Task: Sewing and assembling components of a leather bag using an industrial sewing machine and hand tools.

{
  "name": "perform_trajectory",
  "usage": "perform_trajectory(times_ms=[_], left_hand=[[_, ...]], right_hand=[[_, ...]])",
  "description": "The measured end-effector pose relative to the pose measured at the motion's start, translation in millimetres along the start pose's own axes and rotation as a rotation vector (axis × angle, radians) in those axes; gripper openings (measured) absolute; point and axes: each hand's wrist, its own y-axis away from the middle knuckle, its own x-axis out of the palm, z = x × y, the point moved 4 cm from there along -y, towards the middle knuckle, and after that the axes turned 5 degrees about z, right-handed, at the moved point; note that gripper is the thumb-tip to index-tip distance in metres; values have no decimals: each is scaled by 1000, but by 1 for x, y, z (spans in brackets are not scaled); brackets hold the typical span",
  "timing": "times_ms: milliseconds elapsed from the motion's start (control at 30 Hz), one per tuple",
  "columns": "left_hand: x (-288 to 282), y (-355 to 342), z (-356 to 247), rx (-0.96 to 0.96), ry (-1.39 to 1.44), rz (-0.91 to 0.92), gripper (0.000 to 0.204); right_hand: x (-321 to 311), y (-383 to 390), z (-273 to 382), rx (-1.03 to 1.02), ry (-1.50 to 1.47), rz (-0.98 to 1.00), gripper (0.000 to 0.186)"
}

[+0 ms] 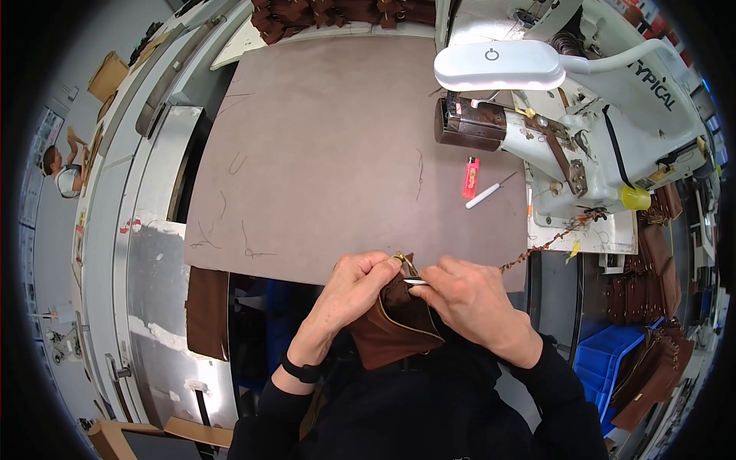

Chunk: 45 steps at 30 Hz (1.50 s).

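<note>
A small brown leather bag (383,335) with a gold zip along its open edge hangs just off the near edge of the work table, in front of my body. My left hand (346,290) pinches its upper edge beside a gold-coloured metal ring (401,257). Held in my closed right hand (483,305) is a small pointed metal tool (415,281), its tip against the bag near that ring. My fingers cover most of the tool, so its exact kind is hidden.
A grey-brown table mat (322,153) carries loose threads, a pink lighter (471,178) and a white-handled pointed tool (484,195). At right stand a sewing machine (552,153), a white lamp (498,65) and a blue crate (606,360). Brown leather pieces (330,17) lie behind; another person (67,172) is far left.
</note>
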Motion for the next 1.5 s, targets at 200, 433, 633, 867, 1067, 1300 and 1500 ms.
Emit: perform_trajectory(times_ms=[200, 433, 633, 867, 1067, 1300, 1500], left_hand=[[-1, -1, 4, 0, -74, -8, 34], [1, 0, 2, -10, -91, -13, 34], [1, 0, 3, -30, -89, -14, 35], [1, -2, 5, -23, -77, -14, 35], [1, -1, 3, -24, -88, -15, 34], [0, 2, -2, -60, -132, 14, 33], [0, 1, -1, -26, -42, 74, 32]], right_hand=[[0, -1, 5, 38, 142, 63, 23], [-1, -5, 7, -45, 193, 38, 24], [-5, -5, 3, -78, 76, 109, 24], [-6, -6, 2, -57, 70, 112, 21], [0, -5, 4, -27, 137, 116, 24], [-2, -12, 4, -143, 153, 165, 10], [-4, -10, -6, -207, -201, 164, 20]])
